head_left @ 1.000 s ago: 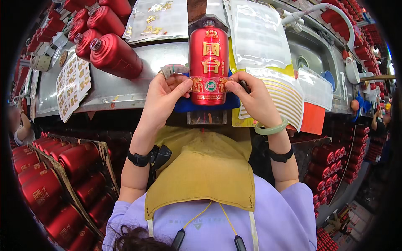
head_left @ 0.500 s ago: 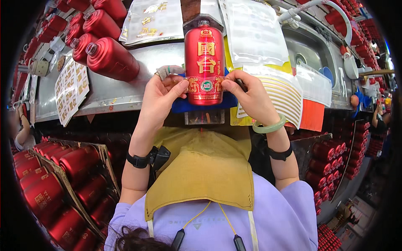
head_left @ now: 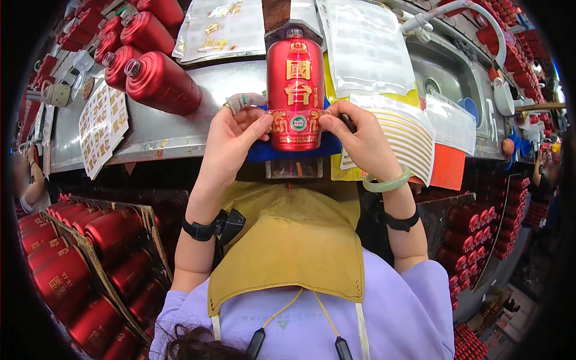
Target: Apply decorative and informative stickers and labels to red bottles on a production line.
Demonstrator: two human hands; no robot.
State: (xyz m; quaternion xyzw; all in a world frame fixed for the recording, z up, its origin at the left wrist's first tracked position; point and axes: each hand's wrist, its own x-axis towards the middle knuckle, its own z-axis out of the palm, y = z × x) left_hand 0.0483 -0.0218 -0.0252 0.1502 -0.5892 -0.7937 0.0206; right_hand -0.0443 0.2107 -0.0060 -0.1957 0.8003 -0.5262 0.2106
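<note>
A red glass bottle (head_left: 295,66) with gold characters lies on its back on a blue cloth (head_left: 258,152), its neck pointing away from me. Across its lower part runs a clear decal strip (head_left: 298,123) with gold dragon figures and a round green emblem. At the strip's left end my left hand (head_left: 235,129) is closed, thumb and fingers pinching it; grey covers wrap some fingertips. My right hand (head_left: 357,131) pinches the right end. A dark-handled tool (head_left: 347,122) sits tucked in the fingers of that hand, its far part hidden.
Several red bottles (head_left: 162,84) lie at the left on the metal counter (head_left: 210,84). Decal sheets (head_left: 219,30) are behind them, and more film sheets (head_left: 366,51) are at the right, before a sink (head_left: 441,66). Racks of red bottles (head_left: 72,264) stand below on both sides.
</note>
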